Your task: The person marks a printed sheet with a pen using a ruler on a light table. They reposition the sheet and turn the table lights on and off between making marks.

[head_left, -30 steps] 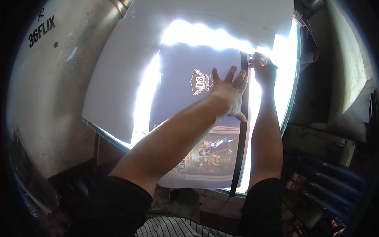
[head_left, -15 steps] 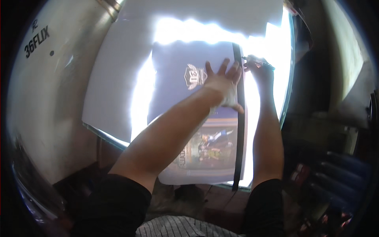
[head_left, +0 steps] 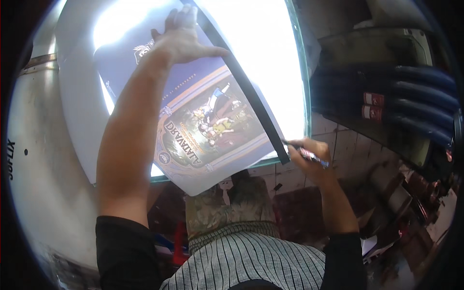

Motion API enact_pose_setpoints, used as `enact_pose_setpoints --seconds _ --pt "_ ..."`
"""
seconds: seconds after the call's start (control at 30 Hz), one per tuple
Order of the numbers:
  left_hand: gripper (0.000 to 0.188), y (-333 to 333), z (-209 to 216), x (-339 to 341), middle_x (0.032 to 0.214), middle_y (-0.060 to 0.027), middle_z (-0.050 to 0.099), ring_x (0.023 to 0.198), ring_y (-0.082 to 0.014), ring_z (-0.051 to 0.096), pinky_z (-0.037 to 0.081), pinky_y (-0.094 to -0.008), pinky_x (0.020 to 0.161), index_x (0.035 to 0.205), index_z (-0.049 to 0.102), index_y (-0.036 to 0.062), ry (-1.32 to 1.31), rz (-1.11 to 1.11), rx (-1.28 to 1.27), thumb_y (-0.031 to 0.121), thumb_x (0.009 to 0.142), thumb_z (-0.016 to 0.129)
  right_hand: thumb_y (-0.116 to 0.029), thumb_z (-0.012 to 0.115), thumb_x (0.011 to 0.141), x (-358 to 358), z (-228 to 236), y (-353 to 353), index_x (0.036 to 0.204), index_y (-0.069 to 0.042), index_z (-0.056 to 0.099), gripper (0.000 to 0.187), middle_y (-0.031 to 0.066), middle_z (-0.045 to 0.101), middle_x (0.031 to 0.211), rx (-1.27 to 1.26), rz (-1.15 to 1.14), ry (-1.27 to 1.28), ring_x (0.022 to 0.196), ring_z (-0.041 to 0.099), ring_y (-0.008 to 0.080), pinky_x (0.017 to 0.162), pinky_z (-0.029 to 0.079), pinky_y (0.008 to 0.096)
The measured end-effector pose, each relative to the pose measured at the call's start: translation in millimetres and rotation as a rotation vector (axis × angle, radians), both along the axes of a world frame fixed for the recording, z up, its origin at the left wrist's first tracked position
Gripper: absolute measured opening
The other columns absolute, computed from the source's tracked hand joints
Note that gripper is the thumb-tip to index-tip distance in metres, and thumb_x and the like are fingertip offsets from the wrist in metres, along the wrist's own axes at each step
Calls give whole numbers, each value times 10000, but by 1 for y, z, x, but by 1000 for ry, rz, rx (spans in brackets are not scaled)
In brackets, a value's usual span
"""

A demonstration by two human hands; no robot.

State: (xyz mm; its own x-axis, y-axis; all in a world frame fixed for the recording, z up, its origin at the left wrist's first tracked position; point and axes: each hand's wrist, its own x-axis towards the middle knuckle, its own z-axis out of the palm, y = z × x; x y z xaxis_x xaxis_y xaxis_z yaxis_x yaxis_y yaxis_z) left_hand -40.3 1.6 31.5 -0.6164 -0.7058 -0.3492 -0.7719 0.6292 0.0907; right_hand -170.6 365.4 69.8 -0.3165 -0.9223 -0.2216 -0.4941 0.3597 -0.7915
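Observation:
My left hand (head_left: 181, 41) lies spread over a long black straightedge (head_left: 249, 94), its thumb resting on the strip and its other fingers near the strip's far end. Beneath is a large printed sheet (head_left: 176, 82), blue with an illustrated panel that reads upside down from here. Its near corner hangs past the edge of the brightly lit glass table (head_left: 266, 53). At the straightedge's near end, my right hand (head_left: 311, 157) grips a slim pen-like tool (head_left: 309, 155) with a red, white and blue handle. The dark tip is at the strip's right side; its exact kind is unclear.
A plain white sheet (head_left: 75, 87) spreads over the table's left side. Dark blue rolls (head_left: 420, 99) lie at right on a rack or bench. Below are floor tiles (head_left: 333, 150) and a red object (head_left: 180, 244). A pale wall (head_left: 38, 193) stands at left.
My right hand has drawn the tool along the straightedge from its far part to its near end. The view has shifted, and my left hand still lies on the strip.

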Motion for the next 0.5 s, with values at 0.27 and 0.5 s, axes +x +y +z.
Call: enact_pose_setpoints --seconds 0.27,0.5 --pt "1295 9 -11 25 1683 -195 112 1569 -341 39 66 -649 1214 1614 91 40 286 41 -159 824 747 650 -133 813 850 47 -25 82 1187 -35 638 392 141 704 913 -113 -312 183 723 679 220 622 529 328" --pt "944 154 -40 71 1675 -217 138 1557 -390 83 76 -660 1199 1599 193 17 135 198 -304 689 974 417 -10 778 761 78 -51 66 1299 -61 562 582 136 639 1129 -246 -202 518 930 598 340 804 485 437"
